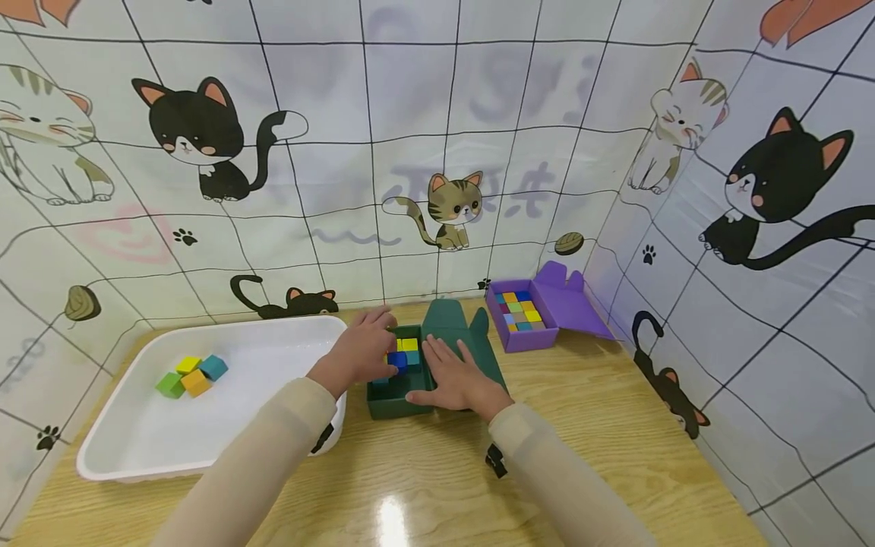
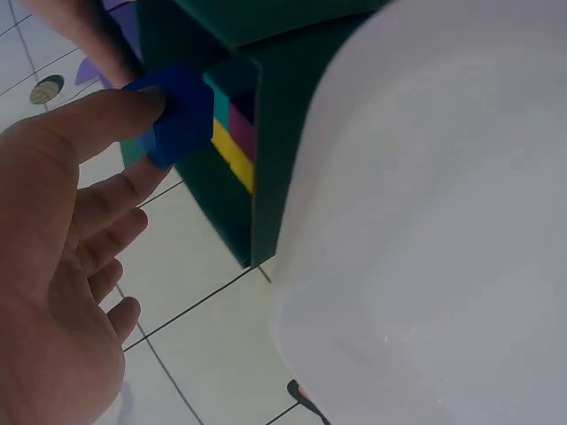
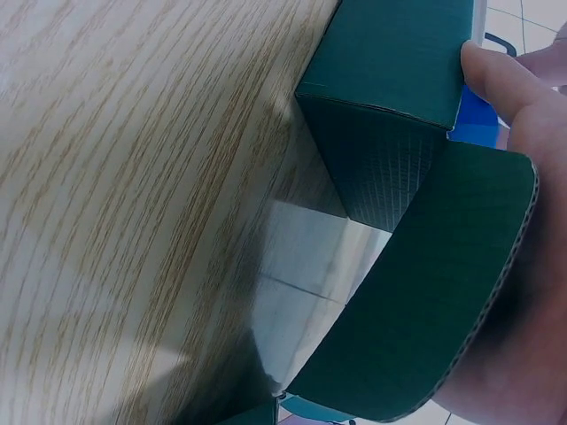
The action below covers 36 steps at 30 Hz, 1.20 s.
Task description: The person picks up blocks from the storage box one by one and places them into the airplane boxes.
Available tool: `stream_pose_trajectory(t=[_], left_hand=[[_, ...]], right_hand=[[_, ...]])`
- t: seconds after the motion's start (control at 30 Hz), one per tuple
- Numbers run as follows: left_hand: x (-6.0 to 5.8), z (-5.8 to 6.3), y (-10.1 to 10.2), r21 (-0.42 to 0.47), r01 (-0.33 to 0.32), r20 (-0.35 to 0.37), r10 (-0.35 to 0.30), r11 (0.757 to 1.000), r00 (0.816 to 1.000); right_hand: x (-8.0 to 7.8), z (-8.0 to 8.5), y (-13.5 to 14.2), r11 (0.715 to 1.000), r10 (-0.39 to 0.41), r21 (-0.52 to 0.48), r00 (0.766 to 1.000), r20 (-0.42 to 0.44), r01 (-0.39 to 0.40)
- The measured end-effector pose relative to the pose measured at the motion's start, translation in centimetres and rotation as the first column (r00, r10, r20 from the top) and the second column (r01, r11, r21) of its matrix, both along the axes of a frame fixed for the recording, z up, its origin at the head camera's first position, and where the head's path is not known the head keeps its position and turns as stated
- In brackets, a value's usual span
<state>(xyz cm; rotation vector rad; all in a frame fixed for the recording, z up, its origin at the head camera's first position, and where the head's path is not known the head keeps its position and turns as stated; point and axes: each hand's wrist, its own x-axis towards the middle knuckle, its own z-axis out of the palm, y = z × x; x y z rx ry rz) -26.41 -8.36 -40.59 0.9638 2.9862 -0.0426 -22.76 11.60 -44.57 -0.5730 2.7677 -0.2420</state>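
Observation:
My left hand (image 1: 360, 348) pinches a blue cube (image 2: 184, 115) between thumb and fingertip, over the open green cardboard box (image 1: 399, 409). Inside that box, yellow cubes (image 1: 408, 345) and a teal one sit toward the far end, partly covered by the left hand. In the left wrist view a magenta piece (image 2: 241, 128) shows among them too. My right hand (image 1: 456, 377) lies with fingers spread on the box's right edge and its folded-back lid (image 1: 447, 317). Its thumb reaches over the near part of the box.
A white tray (image 1: 266, 342) on the left holds green, yellow, orange and teal cubes (image 1: 196, 382). Behind to the right stands an open purple box (image 1: 529, 340) filled with coloured cubes. Cat-patterned sheeting (image 1: 328, 182) rises behind and beside the wooden table (image 1: 574, 425).

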Motion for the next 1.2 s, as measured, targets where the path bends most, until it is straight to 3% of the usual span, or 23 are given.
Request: stream_pose_trajectory(t=[0.37,0.97,1.2], left_hand=[[-0.1,-1.7,0.3,-0.118,0.000,0.013,0.002,0.993,1.000],[-0.5,-2.2,1.4,-0.275,0.019,-0.011,-0.023,0.961,1.000],[-0.5,-2.4,1.5,-0.287,0.010,-0.003,-0.012,0.958,1.000]], right_hand=[[0.1,0.2,-0.1,1.000,0.006,0.004,1.000,-0.008,-0.006],[-0.3,-0.5,-0.1,1.000,0.002,-0.003,1.000,-0.008,-0.002],[-0.2,-0.5,-0.1,1.000,-0.001,0.003,1.000,-0.008,0.001]])
